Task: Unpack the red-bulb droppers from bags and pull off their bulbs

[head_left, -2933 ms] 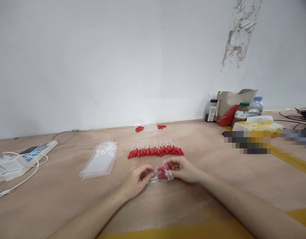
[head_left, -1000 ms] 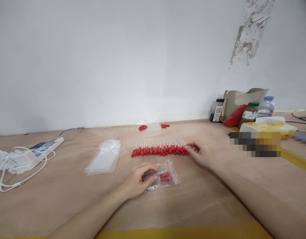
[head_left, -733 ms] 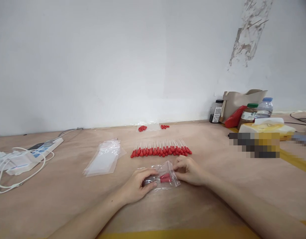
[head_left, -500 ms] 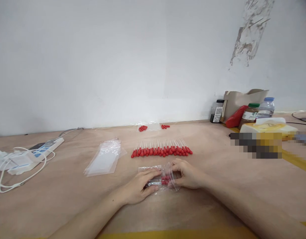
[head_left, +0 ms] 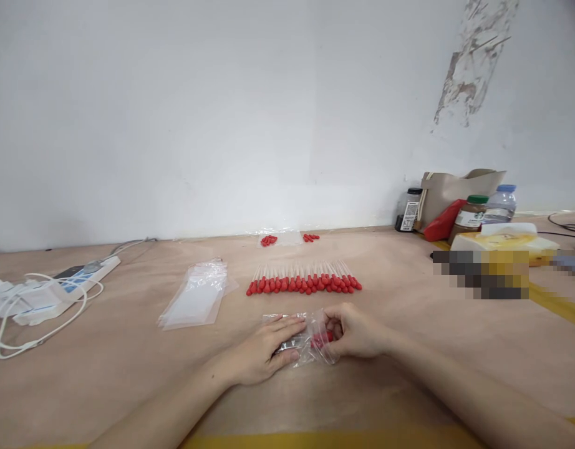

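Observation:
In front of me on the table lies a clear plastic zip bag (head_left: 309, 358) with red-bulbed droppers (head_left: 320, 340) in it. My left hand (head_left: 264, 352) rests over the bag's left part, its fingers stretched out and pressing it down. At the bag's right-hand mouth, my right hand (head_left: 360, 332) is closed with the fingers around the red bulbs; its fingertips are partly hidden by the film. Just beyond, a row of droppers (head_left: 304, 284) lies with red bulbs towards me and clear tubes away. To the left is a stack of flat clear bags (head_left: 191, 302).
Small red pieces (head_left: 269, 241) lie on clear film by the wall. At the left is a white power strip (head_left: 100, 274) with looped cables. A beige bag (head_left: 449, 193), a green-lidded jar (head_left: 472, 212), a water bottle (head_left: 501, 202) and a tissue pack (head_left: 502, 243) stand at the right.
My right hand has moved slightly right and its fingers have drawn closer around the red bulbs, which sit further right in the bag. My left hand has hardly moved.

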A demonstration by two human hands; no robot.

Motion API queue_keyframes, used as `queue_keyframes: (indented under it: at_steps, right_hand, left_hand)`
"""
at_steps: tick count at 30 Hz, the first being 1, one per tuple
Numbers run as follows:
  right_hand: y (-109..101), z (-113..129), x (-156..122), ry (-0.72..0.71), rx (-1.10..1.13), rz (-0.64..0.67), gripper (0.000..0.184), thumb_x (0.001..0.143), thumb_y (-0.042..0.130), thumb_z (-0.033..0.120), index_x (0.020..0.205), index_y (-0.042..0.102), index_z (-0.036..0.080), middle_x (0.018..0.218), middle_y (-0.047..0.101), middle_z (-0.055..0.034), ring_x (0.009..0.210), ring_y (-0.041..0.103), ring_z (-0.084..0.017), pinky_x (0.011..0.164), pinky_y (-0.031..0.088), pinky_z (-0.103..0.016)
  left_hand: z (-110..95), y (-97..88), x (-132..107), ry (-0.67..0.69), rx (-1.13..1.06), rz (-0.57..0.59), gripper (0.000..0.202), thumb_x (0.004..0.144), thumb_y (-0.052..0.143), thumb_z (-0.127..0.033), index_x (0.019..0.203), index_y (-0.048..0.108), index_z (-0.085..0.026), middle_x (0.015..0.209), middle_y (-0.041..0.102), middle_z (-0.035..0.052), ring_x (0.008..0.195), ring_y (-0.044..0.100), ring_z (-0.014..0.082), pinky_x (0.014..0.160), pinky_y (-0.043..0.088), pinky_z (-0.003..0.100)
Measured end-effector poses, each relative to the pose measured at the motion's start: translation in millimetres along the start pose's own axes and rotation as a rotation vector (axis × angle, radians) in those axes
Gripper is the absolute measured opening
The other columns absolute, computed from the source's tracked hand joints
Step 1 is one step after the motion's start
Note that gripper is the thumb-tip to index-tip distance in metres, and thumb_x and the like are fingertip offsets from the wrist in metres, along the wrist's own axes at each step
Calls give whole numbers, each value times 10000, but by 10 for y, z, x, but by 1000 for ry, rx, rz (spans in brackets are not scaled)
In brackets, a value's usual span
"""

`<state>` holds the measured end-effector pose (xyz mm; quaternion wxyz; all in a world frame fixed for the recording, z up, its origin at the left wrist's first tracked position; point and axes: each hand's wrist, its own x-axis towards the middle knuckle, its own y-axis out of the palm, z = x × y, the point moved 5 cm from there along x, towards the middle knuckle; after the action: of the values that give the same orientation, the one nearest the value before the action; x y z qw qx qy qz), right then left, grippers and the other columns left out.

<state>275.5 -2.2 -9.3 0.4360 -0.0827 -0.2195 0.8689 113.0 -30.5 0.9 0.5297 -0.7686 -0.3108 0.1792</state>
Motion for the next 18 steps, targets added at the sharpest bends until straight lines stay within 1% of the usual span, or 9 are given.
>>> queue_keyframes:
  at_steps: [4,6,7,9,10,13,15,17,18]
  right_hand:
    - [-166,-118,-31,83,275,15,279,571,708,264,771,563,134,628,601,18,504,520,-71,468,412,-186]
    - [-314,-156,-57,93,339,-20,330,593,706,332,826,580,135,686,633,-9,548,556,-86,524,450,-217]
    - [-406,-170,-71,90,342,-60,350,600,701,363,845,591,137,715,645,-19,565,564,-89,547,459,-226]
    - [-617,-197,-105,91,310,-165,387,610,684,421,867,613,141,746,658,-37,582,574,-94,561,465,-232]
    - [-730,-213,-127,97,288,-215,402,614,674,444,874,622,141,755,664,-48,587,579,-100,557,467,-234]
    - [-1078,-262,-205,94,250,-342,393,622,666,456,859,646,143,796,675,-81,618,600,-126,564,487,-251]
    - [-1311,-297,-262,61,239,-475,377,648,646,455,880,650,158,845,677,-94,632,611,-139,582,504,-272]
    - [-1492,-324,-315,-1,219,-648,372,679,619,457,919,643,174,886,675,-94,660,622,-152,626,521,-301]
    - [-1542,-330,-333,-40,185,-730,371,691,609,455,940,636,181,901,674,-89,689,627,-161,659,524,-319]
  left_hand:
    - [23,-4,-20,-21,4,-12,484,891,343,-380,1353,226,-293,1394,311,23,1280,268,189,1044,244,411]
    - [9,-22,-29,-2,35,-32,491,888,356,-374,1353,220,-299,1418,252,20,1305,198,211,1051,198,453]
    - [-10,-39,-32,21,61,-48,488,884,371,-367,1348,234,-305,1427,222,15,1315,157,226,1054,157,481]
    - [-66,-76,-35,83,116,-75,463,881,388,-336,1330,277,-319,1436,182,1,1323,101,246,1050,71,523]
    - [-95,-87,-36,112,132,-67,450,885,382,-319,1325,288,-325,1436,177,-7,1324,94,245,1050,48,525]
    - [-148,-66,-39,154,101,57,437,904,324,-292,1332,255,-342,1428,192,-24,1322,116,211,1066,72,481]
    - [-159,-46,-47,155,37,123,436,904,319,-294,1331,249,-352,1423,205,-31,1319,134,202,1068,91,467]
    - [-156,-40,-53,142,-20,122,429,899,337,-293,1319,274,-360,1419,218,-35,1316,144,204,1065,87,478]
    - [-150,-35,-54,129,-39,110,426,895,348,-295,1312,290,-362,1417,229,-34,1315,153,206,1063,82,486]
